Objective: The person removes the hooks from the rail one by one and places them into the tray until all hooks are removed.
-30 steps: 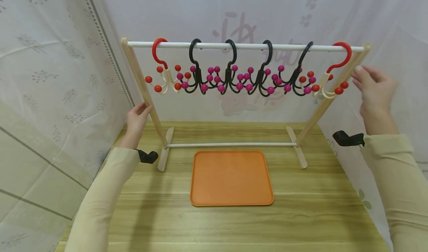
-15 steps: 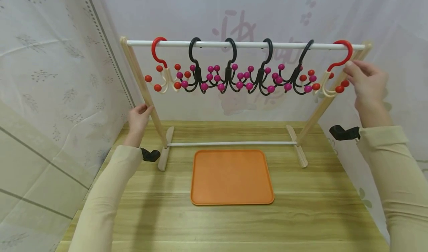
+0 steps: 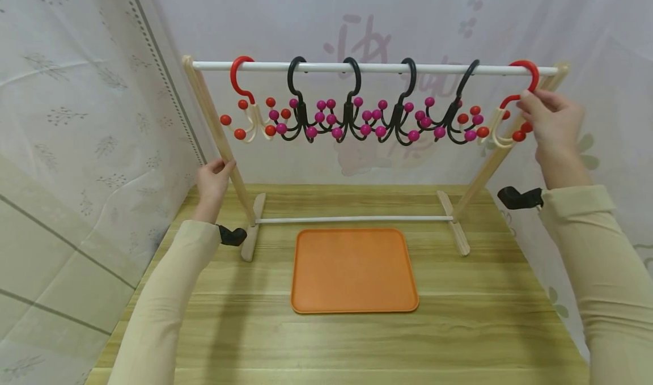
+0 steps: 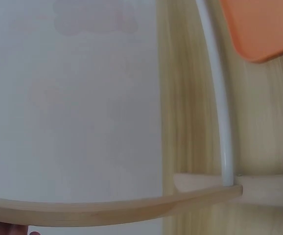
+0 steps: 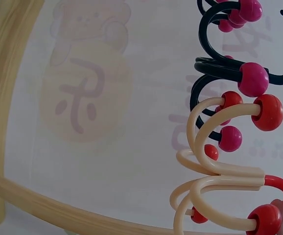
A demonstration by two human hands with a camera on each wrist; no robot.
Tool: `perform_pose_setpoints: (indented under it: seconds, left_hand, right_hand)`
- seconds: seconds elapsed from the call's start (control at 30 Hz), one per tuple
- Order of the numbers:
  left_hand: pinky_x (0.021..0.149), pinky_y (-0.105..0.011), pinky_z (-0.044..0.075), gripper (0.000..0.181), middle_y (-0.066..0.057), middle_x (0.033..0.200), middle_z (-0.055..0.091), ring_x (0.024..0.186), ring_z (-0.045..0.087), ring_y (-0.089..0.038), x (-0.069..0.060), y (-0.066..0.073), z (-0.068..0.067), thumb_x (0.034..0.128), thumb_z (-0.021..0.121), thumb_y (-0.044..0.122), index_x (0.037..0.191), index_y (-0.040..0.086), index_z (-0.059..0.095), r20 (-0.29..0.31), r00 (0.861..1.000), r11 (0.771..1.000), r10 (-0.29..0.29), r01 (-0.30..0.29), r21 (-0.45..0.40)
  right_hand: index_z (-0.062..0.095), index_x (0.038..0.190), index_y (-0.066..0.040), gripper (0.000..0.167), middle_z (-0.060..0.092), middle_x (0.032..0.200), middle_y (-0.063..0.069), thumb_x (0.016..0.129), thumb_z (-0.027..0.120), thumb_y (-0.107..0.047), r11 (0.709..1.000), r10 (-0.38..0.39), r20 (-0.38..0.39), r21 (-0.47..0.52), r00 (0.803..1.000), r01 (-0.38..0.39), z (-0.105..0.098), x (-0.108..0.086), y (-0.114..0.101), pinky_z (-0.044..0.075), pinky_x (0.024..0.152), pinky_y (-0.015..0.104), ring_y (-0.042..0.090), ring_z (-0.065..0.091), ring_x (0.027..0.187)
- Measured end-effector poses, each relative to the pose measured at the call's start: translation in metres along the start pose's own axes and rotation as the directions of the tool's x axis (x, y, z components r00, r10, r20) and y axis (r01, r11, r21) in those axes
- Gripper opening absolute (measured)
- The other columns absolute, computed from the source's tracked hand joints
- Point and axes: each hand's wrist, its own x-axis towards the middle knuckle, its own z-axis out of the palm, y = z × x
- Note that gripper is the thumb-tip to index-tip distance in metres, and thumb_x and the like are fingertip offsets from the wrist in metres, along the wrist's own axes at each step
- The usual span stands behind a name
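Plainly, our left hand (image 3: 211, 183) had its fingers clamped on the wooden left post (image 3: 216, 130). Next, along the upper white bar (image 3: 377, 68), we saw 1 red-hooked hanger (image 3: 254, 111), then 4 black hangers (image 3: 349, 113) with pink balls (image 3: 337, 134). An orange tray (image 3: 354, 271) lay on the counter (image 3: 357, 345), just in front of the lower white rod (image 3: 352, 219). Farthest right, our right hand (image 3: 557, 125) pinched the red neck of the 6th hanger (image 3: 506, 102) between its fingers, near the right post (image 3: 492, 165).
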Motion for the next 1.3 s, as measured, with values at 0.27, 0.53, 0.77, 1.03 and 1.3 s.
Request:
perform_pose_setpoints:
  seconds: [0.27, 0.53, 0.77, 1.03, 1.3]
  left_hand:
    - [0.088, -0.031, 0.040, 0.046, -0.017, 0.116, 0.054, 0.106, 0.050, -0.021, 0.000, -0.001, -0.002, 0.0866, 0.056, 0.030, 0.120, -0.001, 0.053, 0.008, 1.000, 1.000, -0.007, 0.007, -0.006]
    - [0.089, -0.033, 0.039, 0.050, -0.017, 0.118, 0.052, 0.108, 0.048, -0.022, 0.000, -0.001, -0.003, 0.0863, 0.056, 0.033, 0.122, 0.000, 0.051, 0.019, 1.000, 1.000, -0.015, 0.015, 0.012]
    - [0.090, -0.033, 0.039, 0.054, -0.017, 0.122, 0.050, 0.111, 0.046, -0.024, 0.000, -0.001, -0.004, 0.0858, 0.056, 0.034, 0.125, -0.001, 0.047, 0.033, 0.999, 1.000, -0.023, 0.023, 0.013]
    - [0.088, -0.032, 0.040, 0.052, -0.017, 0.121, 0.051, 0.109, 0.047, -0.023, 0.002, -0.001, -0.005, 0.0862, 0.056, 0.033, 0.124, -0.002, 0.048, 0.041, 0.999, 1.000, -0.024, 0.024, 0.017]
    - [0.083, -0.030, 0.042, 0.050, -0.017, 0.117, 0.054, 0.103, 0.050, -0.022, 0.001, -0.001, -0.005, 0.0865, 0.054, 0.035, 0.121, -0.001, 0.052, 0.039, 0.999, 0.999, -0.010, 0.008, 0.051]
  right_hand:
    - [0.068, 0.093, -0.007, 0.035, 0.064, 0.085, 0.002, 0.061, 0.081, -0.013, 1.000, -0.006, -0.002, -0.021, 1.000, 0.006, 0.003, 0.002, 0.000, 0.046, 0.071, 0.017, 0.012, 0.061, 0.082]
    - [0.068, 0.094, -0.009, 0.039, 0.063, 0.086, 0.001, 0.059, 0.082, -0.019, 0.996, -0.013, -0.023, -0.085, 1.000, 0.011, 0.004, 0.003, -0.002, 0.046, 0.068, 0.016, 0.011, 0.060, 0.079]
    - [0.068, 0.092, -0.008, 0.033, 0.063, 0.085, 0.002, 0.063, 0.080, -0.015, 0.997, -0.032, -0.052, -0.070, 0.998, 0.029, 0.005, 0.004, -0.003, 0.048, 0.065, 0.017, 0.011, 0.062, 0.071]
    - [0.068, 0.091, -0.006, 0.030, 0.062, 0.084, 0.002, 0.063, 0.080, -0.011, 0.996, -0.063, -0.093, -0.063, 0.994, 0.057, 0.007, 0.003, -0.005, 0.048, 0.063, 0.017, 0.011, 0.061, 0.065]
    - [0.068, 0.094, -0.005, 0.039, 0.062, 0.088, 0.004, 0.058, 0.082, -0.013, 0.998, -0.060, -0.115, -0.006, 0.992, 0.060, 0.008, 0.003, -0.014, 0.049, 0.061, 0.017, 0.012, 0.061, 0.066]
